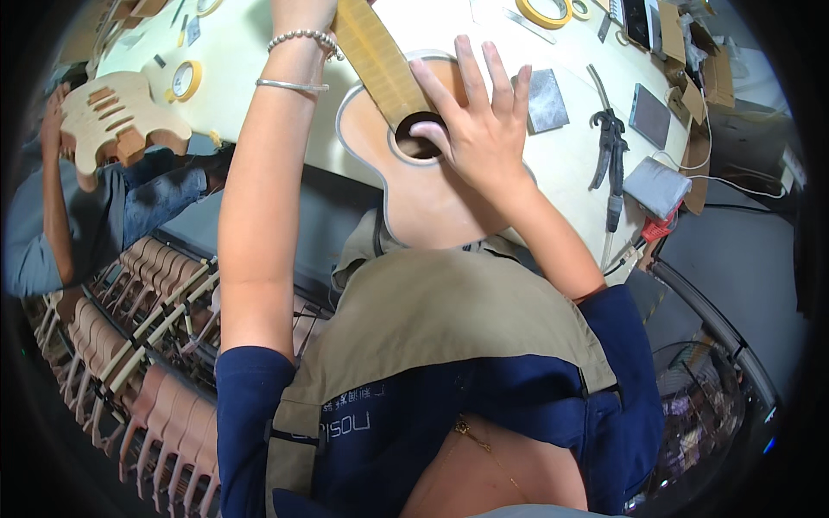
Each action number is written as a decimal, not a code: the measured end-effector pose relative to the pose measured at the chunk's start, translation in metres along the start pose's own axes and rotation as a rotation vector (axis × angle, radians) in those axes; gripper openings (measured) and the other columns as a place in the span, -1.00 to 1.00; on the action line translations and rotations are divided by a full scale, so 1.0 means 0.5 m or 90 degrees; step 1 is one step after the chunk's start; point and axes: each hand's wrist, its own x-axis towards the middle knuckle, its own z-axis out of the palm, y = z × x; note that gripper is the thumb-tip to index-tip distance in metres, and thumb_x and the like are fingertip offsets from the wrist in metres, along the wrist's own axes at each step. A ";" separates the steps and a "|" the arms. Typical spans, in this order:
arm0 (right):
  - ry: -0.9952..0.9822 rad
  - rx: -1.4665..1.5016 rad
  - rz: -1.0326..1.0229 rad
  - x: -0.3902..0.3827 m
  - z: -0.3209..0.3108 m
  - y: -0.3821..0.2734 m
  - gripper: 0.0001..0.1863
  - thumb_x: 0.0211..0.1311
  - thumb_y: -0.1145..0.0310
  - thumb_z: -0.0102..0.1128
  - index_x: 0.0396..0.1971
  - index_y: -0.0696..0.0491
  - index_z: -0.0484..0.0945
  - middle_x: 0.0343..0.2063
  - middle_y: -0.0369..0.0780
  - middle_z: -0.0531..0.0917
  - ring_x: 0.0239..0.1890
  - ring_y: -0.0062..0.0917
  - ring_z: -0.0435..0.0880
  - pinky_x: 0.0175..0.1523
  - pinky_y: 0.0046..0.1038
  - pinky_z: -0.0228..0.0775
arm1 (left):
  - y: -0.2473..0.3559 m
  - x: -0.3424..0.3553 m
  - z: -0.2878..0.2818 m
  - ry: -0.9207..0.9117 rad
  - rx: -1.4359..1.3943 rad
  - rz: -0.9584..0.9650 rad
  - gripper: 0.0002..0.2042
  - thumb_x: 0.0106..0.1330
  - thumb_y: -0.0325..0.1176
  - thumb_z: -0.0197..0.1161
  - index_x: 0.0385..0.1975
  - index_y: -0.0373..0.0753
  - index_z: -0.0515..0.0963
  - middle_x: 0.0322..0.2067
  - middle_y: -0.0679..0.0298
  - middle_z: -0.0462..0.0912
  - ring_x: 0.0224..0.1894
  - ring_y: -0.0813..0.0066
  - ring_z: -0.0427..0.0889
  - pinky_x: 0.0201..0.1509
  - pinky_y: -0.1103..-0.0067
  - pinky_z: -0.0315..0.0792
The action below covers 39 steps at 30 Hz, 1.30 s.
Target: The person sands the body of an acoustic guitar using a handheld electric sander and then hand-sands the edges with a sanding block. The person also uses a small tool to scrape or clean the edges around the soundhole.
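The small acoustic guitar (432, 203) overhangs the worktable's (561, 164) near edge. The right hand (484, 129) spreads over its soundhole (413, 149), fingers apart, a grey plate (547, 101) nearby; the left hand's (304, 10) grip, cut off, I cannot tell.

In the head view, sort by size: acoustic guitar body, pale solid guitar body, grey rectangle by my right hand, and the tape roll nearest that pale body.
Acoustic guitar body, largest
Pale solid guitar body
Grey rectangle
Tape roll, smallest
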 end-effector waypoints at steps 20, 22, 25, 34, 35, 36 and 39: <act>0.176 -0.128 -0.088 -0.068 -0.077 0.051 -0.31 0.21 -0.28 -0.01 0.37 -0.47 0.37 0.43 -0.38 0.33 0.50 -0.35 0.18 0.56 0.26 -0.40 | 0.156 -0.156 0.053 -0.040 0.048 0.239 -0.83 0.43 -0.31 0.26 -0.14 -0.26 0.52 -0.54 0.28 0.56 -0.59 0.42 0.59 -0.52 0.50 0.58; 0.215 -0.163 -0.120 -0.048 -0.078 0.063 -0.39 0.35 -0.17 -0.10 0.39 -0.39 0.33 0.43 -0.45 0.33 0.49 -0.41 0.21 0.56 0.26 -0.36 | 0.155 -0.154 0.053 -0.041 0.057 0.229 -0.80 0.42 -0.28 0.26 -0.12 -0.26 0.53 -0.52 0.26 0.58 -0.57 0.41 0.61 -0.50 0.48 0.59; 0.195 -0.367 -0.209 -0.038 -0.085 0.091 -0.14 0.03 -0.47 -0.08 0.42 -0.56 0.25 0.42 -0.53 0.33 0.49 -0.47 0.20 0.58 0.21 -0.43 | 0.150 -0.150 0.051 -0.011 0.167 0.280 -0.73 0.39 -0.20 0.28 -0.11 -0.28 0.55 -0.47 0.20 0.64 -0.53 0.36 0.65 -0.41 0.44 0.60; 0.207 -0.412 -0.277 -0.028 -0.076 0.120 -0.04 -0.11 -0.43 0.02 0.44 -0.53 0.21 0.43 -0.58 0.30 0.50 -0.54 0.18 0.60 0.18 -0.42 | 0.145 -0.111 0.028 0.215 0.730 0.650 -0.64 0.34 -0.12 0.30 -0.13 -0.34 0.56 -0.39 0.12 0.70 -0.47 0.29 0.69 -0.30 0.41 0.60; 0.195 -0.399 -0.275 -0.031 -0.076 0.120 -0.04 -0.11 -0.43 0.02 0.44 -0.53 0.20 0.43 -0.58 0.30 0.50 -0.54 0.17 0.60 0.18 -0.42 | 0.141 -0.107 0.023 0.212 0.739 0.652 -0.64 0.34 -0.12 0.31 -0.13 -0.34 0.55 -0.39 0.12 0.69 -0.47 0.29 0.69 -0.30 0.41 0.60; 0.185 -0.385 -0.270 -0.031 -0.075 0.120 -0.04 -0.11 -0.43 0.02 0.44 -0.53 0.20 0.44 -0.58 0.30 0.50 -0.54 0.17 0.60 0.17 -0.41 | 0.139 -0.104 0.024 0.209 0.746 0.650 -0.64 0.34 -0.13 0.31 -0.14 -0.34 0.55 -0.40 0.12 0.69 -0.47 0.29 0.69 -0.31 0.42 0.60; 0.162 -0.359 -0.257 -0.030 -0.070 0.124 -0.07 -0.05 -0.39 0.02 0.44 -0.52 0.20 0.44 -0.58 0.28 0.50 -0.54 0.17 0.60 0.16 -0.42 | 0.126 -0.097 0.029 0.197 0.743 0.646 -0.65 0.34 -0.15 0.31 -0.15 -0.36 0.54 -0.41 0.12 0.68 -0.48 0.29 0.69 -0.32 0.42 0.61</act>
